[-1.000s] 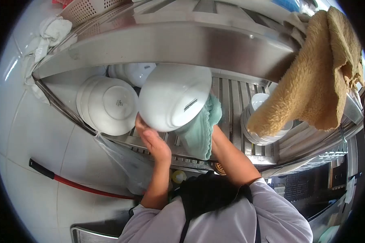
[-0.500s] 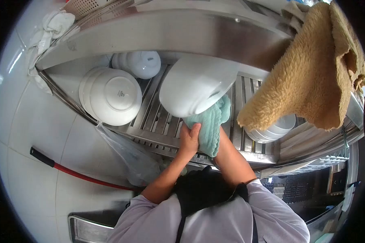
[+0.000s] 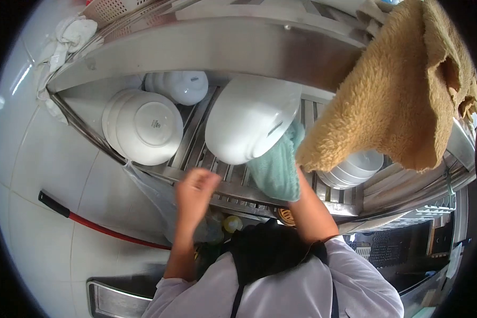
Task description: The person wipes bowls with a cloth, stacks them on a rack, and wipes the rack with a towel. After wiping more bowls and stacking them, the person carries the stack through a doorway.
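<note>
My left hand (image 3: 196,193) is over the front edge of the slatted metal rack (image 3: 225,192), apart from the bowl. Its fingers are curled together, slightly blurred, with nothing visible in them. A pale green cloth (image 3: 275,172) covers most of my right hand (image 3: 303,186); only the wrist side shows. The cloth lies against the lower right side of a large white bowl (image 3: 249,122), which is tilted over the rack. Whether the right hand also bears the bowl through the cloth is hidden.
Upturned white bowls (image 3: 151,124) are stacked at the left, smaller ones (image 3: 188,87) behind. More bowls (image 3: 350,172) stand at the right, partly behind a hanging tan towel (image 3: 387,95). A steel beam (image 3: 212,47) crosses above. A plastic bag (image 3: 159,196) hangs at the front left.
My left hand has come away from the green cloth and moved left. The cloth has spread lower over my right hand, and the large bowl has shifted slightly.
</note>
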`<action>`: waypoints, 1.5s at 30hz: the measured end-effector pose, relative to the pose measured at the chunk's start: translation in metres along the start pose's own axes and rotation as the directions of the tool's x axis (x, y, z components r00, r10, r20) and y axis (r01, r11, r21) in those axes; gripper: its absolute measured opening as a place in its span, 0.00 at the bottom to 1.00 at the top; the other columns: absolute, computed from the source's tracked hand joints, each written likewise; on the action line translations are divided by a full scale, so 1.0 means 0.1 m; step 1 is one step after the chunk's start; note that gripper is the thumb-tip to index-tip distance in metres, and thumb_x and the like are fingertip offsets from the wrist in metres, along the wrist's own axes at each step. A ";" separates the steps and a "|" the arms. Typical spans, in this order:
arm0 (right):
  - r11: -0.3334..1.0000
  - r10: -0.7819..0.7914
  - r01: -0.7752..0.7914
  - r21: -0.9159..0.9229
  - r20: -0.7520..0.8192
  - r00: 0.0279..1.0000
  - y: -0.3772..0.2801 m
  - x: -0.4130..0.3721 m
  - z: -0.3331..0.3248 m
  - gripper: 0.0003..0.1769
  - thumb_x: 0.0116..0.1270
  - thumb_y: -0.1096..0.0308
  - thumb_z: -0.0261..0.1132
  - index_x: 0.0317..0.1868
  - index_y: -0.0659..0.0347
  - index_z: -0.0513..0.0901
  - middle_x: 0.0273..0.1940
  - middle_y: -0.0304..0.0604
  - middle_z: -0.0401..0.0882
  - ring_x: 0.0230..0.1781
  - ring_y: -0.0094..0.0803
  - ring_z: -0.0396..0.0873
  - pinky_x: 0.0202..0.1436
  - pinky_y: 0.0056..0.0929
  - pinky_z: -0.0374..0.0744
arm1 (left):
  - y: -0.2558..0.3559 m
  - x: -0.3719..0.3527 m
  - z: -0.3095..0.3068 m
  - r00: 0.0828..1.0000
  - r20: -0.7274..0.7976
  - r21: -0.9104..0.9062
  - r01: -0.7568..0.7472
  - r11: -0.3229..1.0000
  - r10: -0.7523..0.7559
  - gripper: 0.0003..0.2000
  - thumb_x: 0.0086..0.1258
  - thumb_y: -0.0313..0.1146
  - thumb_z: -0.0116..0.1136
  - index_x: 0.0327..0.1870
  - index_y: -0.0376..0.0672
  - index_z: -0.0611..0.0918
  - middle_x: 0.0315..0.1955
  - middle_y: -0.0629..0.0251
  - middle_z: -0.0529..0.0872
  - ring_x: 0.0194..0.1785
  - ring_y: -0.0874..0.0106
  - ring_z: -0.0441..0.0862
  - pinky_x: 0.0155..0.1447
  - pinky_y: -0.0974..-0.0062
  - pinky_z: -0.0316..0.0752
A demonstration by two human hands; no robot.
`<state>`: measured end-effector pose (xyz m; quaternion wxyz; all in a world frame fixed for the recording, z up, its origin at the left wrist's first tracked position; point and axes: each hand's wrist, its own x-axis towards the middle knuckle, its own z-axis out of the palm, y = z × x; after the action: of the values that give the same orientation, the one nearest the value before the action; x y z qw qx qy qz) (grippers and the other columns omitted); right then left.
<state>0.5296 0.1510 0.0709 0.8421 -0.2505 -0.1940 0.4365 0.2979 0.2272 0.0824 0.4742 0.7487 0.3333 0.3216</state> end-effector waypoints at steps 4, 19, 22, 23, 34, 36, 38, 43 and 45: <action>0.985 -0.034 0.055 -0.166 0.127 0.991 -0.08 0.03 -0.03 0.20 0.81 0.55 0.52 0.56 0.65 0.76 0.47 0.47 0.81 0.47 0.33 0.83 0.50 0.28 0.85 | 0.39 0.32 -0.35 0.940 -0.102 -0.520 -0.330 0.787 0.327 0.27 0.74 0.48 0.61 0.61 0.31 0.78 0.51 0.56 0.86 0.54 0.66 0.84 0.60 0.68 0.77; 0.882 -0.196 0.059 -0.468 -0.248 0.949 0.36 -0.04 0.20 0.23 0.74 0.52 0.61 0.50 0.68 0.82 0.38 0.44 0.83 0.38 0.33 0.82 0.46 0.31 0.80 | 0.49 -0.06 0.22 0.905 -0.423 -0.745 -0.327 0.581 -0.033 0.17 0.67 0.25 0.65 0.56 0.32 0.79 0.50 0.56 0.86 0.52 0.68 0.85 0.59 0.67 0.79; 0.467 -0.550 0.393 -0.792 0.088 0.831 0.55 -0.62 0.58 0.28 0.74 0.54 0.56 0.62 0.71 0.78 0.54 0.58 0.78 0.57 0.49 0.78 0.65 0.44 0.73 | 0.54 0.08 0.27 0.879 -0.462 -0.799 -0.353 0.487 -0.121 0.15 0.64 0.19 0.68 0.51 0.33 0.81 0.45 0.60 0.87 0.45 0.73 0.84 0.54 0.74 0.79; 0.177 -0.526 0.502 -0.847 0.350 0.776 0.46 -0.77 0.65 0.30 0.68 0.60 0.59 0.66 0.68 0.75 0.58 0.60 0.76 0.61 0.55 0.74 0.69 0.51 0.68 | 0.54 0.09 0.30 0.873 -0.474 -0.744 -0.328 0.582 -0.115 0.16 0.64 0.19 0.68 0.52 0.33 0.81 0.46 0.60 0.87 0.45 0.73 0.84 0.52 0.74 0.80; 0.729 -0.056 0.066 -0.681 0.037 0.998 -0.15 0.17 0.92 0.29 0.72 0.49 0.57 0.58 0.67 0.82 0.47 0.52 0.85 0.47 0.50 0.83 0.61 0.43 0.77 | 0.74 -0.27 0.34 0.829 -0.550 -0.510 -0.433 0.743 0.105 0.17 0.63 0.19 0.66 0.52 0.30 0.79 0.46 0.54 0.85 0.48 0.69 0.84 0.58 0.70 0.79; 0.957 0.198 -0.218 -0.191 -0.119 0.973 0.14 0.25 0.66 0.22 0.77 0.54 0.54 0.54 0.65 0.83 0.47 0.48 0.85 0.49 0.41 0.82 0.60 0.38 0.78 | 0.66 -0.18 0.41 0.772 -0.627 -0.510 -0.506 0.696 0.102 0.15 0.62 0.19 0.65 0.51 0.30 0.79 0.46 0.55 0.85 0.46 0.69 0.84 0.57 0.70 0.80; 0.954 0.221 -0.211 0.214 -0.023 0.975 0.35 0.01 0.62 0.18 0.79 0.58 0.53 0.52 0.63 0.83 0.48 0.46 0.85 0.51 0.36 0.81 0.60 0.34 0.78 | 0.46 -0.07 0.48 0.731 -0.670 -0.392 -0.493 0.777 0.126 0.15 0.61 0.20 0.66 0.50 0.30 0.79 0.45 0.54 0.85 0.46 0.69 0.84 0.56 0.70 0.79; 0.913 0.101 -0.117 0.392 0.062 0.993 0.51 -0.37 0.60 0.21 0.78 0.54 0.52 0.51 0.62 0.82 0.49 0.47 0.85 0.51 0.39 0.81 0.61 0.37 0.78 | 0.14 -0.12 0.52 0.744 -0.549 -0.072 -0.497 0.865 0.382 0.18 0.58 0.24 0.69 0.48 0.29 0.79 0.44 0.56 0.86 0.45 0.69 0.84 0.54 0.71 0.78; 0.923 0.057 -0.068 0.380 0.041 0.998 0.40 -0.34 0.49 0.22 0.78 0.52 0.52 0.51 0.62 0.82 0.49 0.48 0.85 0.51 0.40 0.81 0.61 0.38 0.78 | 0.12 -0.16 0.59 0.748 -0.499 -0.054 -0.531 0.846 0.437 0.18 0.55 0.28 0.73 0.44 0.31 0.81 0.40 0.60 0.87 0.42 0.71 0.84 0.50 0.72 0.77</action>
<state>0.4589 0.1550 0.0827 0.8574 -0.0820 -0.1097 0.4961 0.3383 0.1806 0.0704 0.3492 0.6593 0.1985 0.6356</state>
